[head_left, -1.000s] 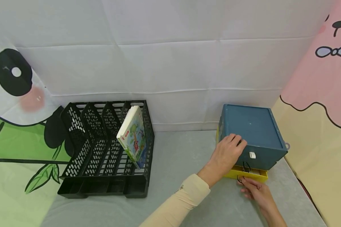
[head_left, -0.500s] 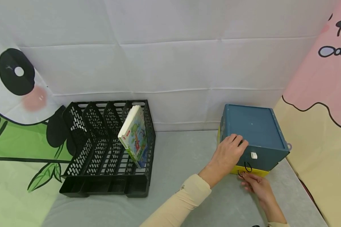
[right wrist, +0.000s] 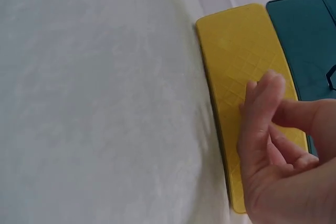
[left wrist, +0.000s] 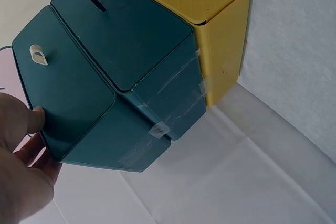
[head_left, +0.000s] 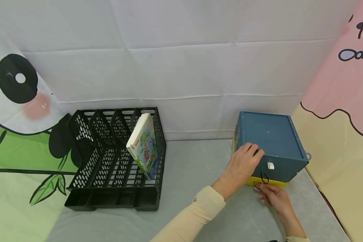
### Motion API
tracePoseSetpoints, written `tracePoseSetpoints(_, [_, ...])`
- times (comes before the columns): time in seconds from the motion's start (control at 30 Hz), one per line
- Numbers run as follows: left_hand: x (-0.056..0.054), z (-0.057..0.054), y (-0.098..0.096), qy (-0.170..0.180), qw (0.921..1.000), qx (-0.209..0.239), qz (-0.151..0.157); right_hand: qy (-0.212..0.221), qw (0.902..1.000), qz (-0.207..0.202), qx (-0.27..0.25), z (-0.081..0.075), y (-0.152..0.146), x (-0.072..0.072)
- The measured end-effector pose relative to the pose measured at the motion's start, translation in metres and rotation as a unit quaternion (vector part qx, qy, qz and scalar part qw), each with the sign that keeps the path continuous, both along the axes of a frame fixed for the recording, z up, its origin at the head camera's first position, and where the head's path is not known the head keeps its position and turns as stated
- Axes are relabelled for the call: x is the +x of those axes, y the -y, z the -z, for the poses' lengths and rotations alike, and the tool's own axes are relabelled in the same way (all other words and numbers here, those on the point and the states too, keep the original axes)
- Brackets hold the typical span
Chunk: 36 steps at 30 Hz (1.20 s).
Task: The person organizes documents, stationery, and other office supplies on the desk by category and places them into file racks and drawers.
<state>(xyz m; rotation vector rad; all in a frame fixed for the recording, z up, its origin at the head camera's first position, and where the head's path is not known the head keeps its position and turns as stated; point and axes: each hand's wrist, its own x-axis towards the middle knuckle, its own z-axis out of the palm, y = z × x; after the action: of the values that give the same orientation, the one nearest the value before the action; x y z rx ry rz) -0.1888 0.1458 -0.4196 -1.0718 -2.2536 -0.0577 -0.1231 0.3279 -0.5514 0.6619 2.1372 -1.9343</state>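
Observation:
A stacked drawer unit (head_left: 267, 134) stands at the right, two teal tiers over a yellow bottom drawer (right wrist: 241, 61). My left hand (head_left: 244, 161) grips its top front edge, thumb on the front and fingers over the top, as the left wrist view shows. Below, my right hand (head_left: 275, 200) pinches the black loop pull (head_left: 256, 185) of the yellow drawer; the loop is hidden by the fingers in the right wrist view. That drawer's front sits level under the teal tiers. The top drawer has a white tab (left wrist: 38, 54), the middle one a black loop (head_left: 264, 178).
To the left stands a black mesh file rack (head_left: 115, 198) with several slots. A picture book (head_left: 145, 148) leans in its right slot. A white cloth backdrop (head_left: 181, 74) hangs behind the grey table (head_left: 196, 168).
The yellow drawer, a little pulled out before, has slid inward until its front is flush. My right hand moved in with it, and the left hand kept its grip on the top.

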Motion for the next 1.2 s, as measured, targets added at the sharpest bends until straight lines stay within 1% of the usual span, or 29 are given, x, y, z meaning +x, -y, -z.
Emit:
tracePoseSetpoints(0.13, [0.0,0.001,0.001,0.001,1.0,0.006,-0.001,0.003,0.9999,-0.011,0.01,-0.001,0.003,0.003])
tracePoseSetpoints(0.23, [0.001,0.0,0.003,0.013,0.9999,0.002,-0.003,0.014,0.9997,-0.013,0.016,-0.002,0.005,0.004])
tracePoseSetpoints(0.37, [0.004,-0.002,0.007,0.031,0.9995,-0.008,-0.002,0.024,0.9988,-0.015,0.039,-0.005,0.008,0.006])
tracePoseSetpoints(0.43, [0.006,-0.004,0.009,0.032,0.9995,-0.009,-0.004,0.025,0.9983,-0.018,0.05,-0.008,0.009,0.007])
tracePoseSetpoints(0.53, [0.008,-0.006,0.014,0.023,0.9997,0.001,-0.008,0.019,0.9977,-0.023,0.061,-0.012,0.01,0.01])
tracePoseSetpoints(0.6, [0.009,-0.008,0.018,0.012,0.9998,0.009,-0.013,0.008,0.9973,-0.027,0.067,-0.016,0.012,0.011])
tracePoseSetpoints(0.7, [0.012,-0.011,0.027,0.005,0.9994,0.029,-0.018,-0.009,0.9967,-0.029,0.075,-0.024,0.016,0.013])
tracePoseSetpoints(0.83, [0.015,-0.011,0.04,0.009,0.9977,0.061,-0.027,-0.029,0.9953,-0.04,0.084,-0.04,0.023,0.016])
tracePoseSetpoints(0.97, [0.016,-0.007,0.053,0.021,0.9952,0.091,-0.031,-0.043,0.9925,-0.052,0.102,-0.055,0.031,0.019])
tracePoseSetpoints(1.03, [0.017,-0.004,0.061,0.026,0.9934,0.107,-0.033,-0.058,0.9903,-0.058,0.112,-0.062,0.034,0.02])
tracePoseSetpoints(1.1, [0.017,-0.001,0.067,0.027,0.991,0.126,-0.035,-0.077,0.9871,-0.065,0.125,-0.067,0.038,0.02])
tracePoseSetpoints(1.2, [0.016,0.003,0.078,0.03,0.9866,0.158,-0.029,-0.12,0.9784,-0.078,0.149,-0.073,0.043,0.019])
